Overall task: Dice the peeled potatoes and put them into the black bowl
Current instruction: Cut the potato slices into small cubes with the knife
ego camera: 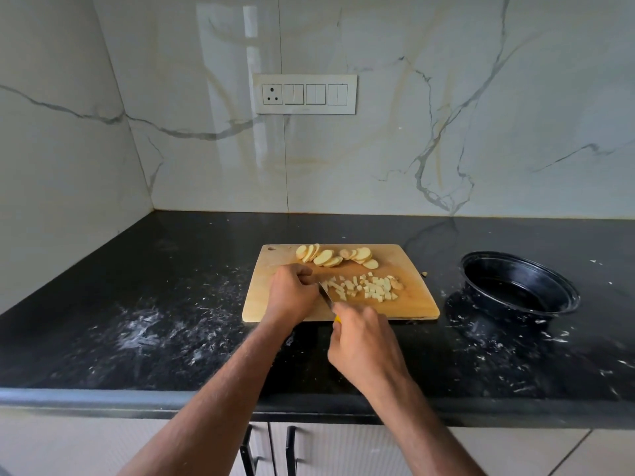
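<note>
On the black speckled stone table (171, 269), near its middle: one rectangular light wooden cutting board (405, 304), with a small hanging hole at its far left corner.

Board contents, far edge: two overlapping rows of pale yellow round potato slices (326, 257), lying fanned against one another. Board contents, centre right: a loose cluster of small pale potato cubes (376, 288), with a few short strips at its left end just beside the knife blade.

Left hand (292, 290): fingers curled downward onto the board at the left end of the cut pieces; whatever potato it holds there is hidden beneath the knuckles, so the grip cannot be told.

Right hand (364, 341): fingers wrapped around the yellow handle of a small steel-bladed kitchen knife (326, 295); the blade points away from the person, its tip down among the strips next to the left hand's fingers.

Right of the board, apart from it: one round black plastic bowl (567, 293), tilted slightly toward the camera, its interior dark and glossy with no potato visible inside. One small pale scrap (425, 273) lies on the table between board and bowl.

White smears and flecks mark the table on both sides.

Rear: white veined marble wall with a white switch plate (305, 94).
</note>
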A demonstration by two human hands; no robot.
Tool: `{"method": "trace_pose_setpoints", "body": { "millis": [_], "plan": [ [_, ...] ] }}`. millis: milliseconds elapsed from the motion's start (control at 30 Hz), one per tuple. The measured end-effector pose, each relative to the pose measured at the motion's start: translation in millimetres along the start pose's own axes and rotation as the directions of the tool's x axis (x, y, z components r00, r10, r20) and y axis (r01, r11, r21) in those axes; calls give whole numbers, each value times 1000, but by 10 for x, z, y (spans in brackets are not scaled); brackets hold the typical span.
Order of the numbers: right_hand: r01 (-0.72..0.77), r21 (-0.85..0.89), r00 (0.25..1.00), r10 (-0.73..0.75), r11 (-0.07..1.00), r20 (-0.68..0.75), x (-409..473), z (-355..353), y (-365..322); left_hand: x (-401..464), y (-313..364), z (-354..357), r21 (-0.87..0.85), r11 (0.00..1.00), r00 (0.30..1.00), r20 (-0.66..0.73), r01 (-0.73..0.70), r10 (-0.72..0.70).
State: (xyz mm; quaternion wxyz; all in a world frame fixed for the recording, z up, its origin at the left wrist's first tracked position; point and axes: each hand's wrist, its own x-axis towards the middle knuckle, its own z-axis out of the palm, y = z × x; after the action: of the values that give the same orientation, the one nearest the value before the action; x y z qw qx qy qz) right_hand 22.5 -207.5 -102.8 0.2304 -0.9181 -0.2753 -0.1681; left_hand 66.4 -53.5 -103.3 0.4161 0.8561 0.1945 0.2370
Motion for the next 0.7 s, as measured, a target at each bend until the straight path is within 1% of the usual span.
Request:
{"method": "trace_pose_setpoints", "body": {
  "millis": [100,267,500,600,700],
  "plan": [
    [-37,-52,999,37,998,-3,6,-22,47,9,-10,4,21,1000,1000,22,-19,19],
    [-129,-90,991,125,988,-54,25,-104,216,15,-16,12,38,999,998,52,-32,30],
    [-193,-99,979,184,976,-90,57,-188,337,0,-11,8,50,997,996,70,-50,47],
    [-120,-54,989,114,991,-93,62,-172,270,9,-6,16,67,996,997,65,-53,49],
    [-18,-68,999,15,998,-40,116,-108,169,14,-3,21,89,994,996,63,-69,63]
  ]
}}
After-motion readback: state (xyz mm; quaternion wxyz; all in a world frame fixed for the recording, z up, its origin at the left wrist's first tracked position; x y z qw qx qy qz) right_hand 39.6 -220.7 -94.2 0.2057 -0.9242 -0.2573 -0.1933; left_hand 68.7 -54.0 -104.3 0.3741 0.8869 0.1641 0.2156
